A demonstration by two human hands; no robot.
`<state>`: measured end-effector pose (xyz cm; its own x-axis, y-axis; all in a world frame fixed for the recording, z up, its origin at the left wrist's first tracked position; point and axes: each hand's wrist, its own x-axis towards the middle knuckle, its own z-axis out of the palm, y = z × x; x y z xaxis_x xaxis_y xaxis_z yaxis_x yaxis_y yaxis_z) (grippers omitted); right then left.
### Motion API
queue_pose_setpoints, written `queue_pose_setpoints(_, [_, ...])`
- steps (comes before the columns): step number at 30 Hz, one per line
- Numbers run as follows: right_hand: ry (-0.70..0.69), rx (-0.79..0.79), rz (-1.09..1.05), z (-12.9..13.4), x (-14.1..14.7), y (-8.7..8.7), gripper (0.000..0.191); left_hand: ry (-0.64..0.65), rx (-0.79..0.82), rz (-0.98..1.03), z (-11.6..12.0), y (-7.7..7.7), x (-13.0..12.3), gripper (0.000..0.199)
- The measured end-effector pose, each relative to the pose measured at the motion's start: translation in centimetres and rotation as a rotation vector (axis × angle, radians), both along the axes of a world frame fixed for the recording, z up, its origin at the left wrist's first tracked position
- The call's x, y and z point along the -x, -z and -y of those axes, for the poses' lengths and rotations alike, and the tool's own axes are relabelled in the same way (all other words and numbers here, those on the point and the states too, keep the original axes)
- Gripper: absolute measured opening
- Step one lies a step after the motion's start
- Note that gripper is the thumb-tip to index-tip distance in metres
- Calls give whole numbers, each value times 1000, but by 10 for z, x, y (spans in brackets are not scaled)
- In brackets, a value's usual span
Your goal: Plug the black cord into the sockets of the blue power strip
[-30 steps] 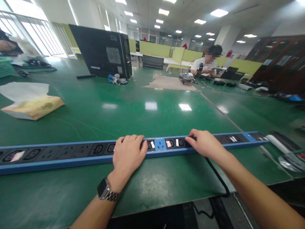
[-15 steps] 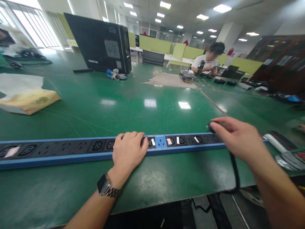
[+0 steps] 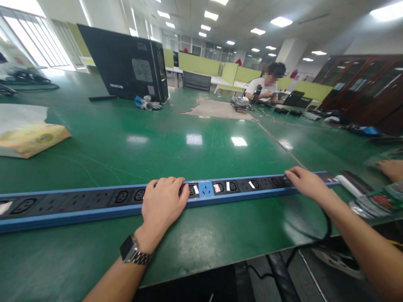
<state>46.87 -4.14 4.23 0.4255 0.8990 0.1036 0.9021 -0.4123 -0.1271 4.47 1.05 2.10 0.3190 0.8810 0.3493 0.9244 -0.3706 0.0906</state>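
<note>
A long blue power strip with black sockets and one blue socket lies across the table's near side. My left hand, with a watch on its wrist, is closed over the strip's middle, just left of the blue socket. Farther right, my right hand has its fingers pinched at the strip's sockets. Those fingers hold a black plug, mostly covered by the hand. Its black cable hangs from under that hand over the table edge. Whether the plug sits inside a socket is hidden.
A plastic bottle lies right of my right hand, near another person's hand. A tissue pack is on the left. A black computer case and gloves stand farther back. Another person sits across the table.
My right hand has come down onto the strip with the plug, which was held above it before. My left hand stays on the strip. The view has shifted slightly to the right.
</note>
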Motion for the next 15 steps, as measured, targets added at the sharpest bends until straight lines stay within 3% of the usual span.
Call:
queue_pose_setpoints(4, [56, 124, 127, 3, 5, 7, 48, 5, -2, -1, 0, 0, 0, 38])
queue_pose_setpoints(9, [32, 142, 58, 7, 8, 5, 43, -2, -12, -14, -1, 3, 0, 36])
queue_pose_setpoints(15, [99, 218, 98, -8, 6, 0, 51, -1, -28, -12, -1, 4, 1, 36])
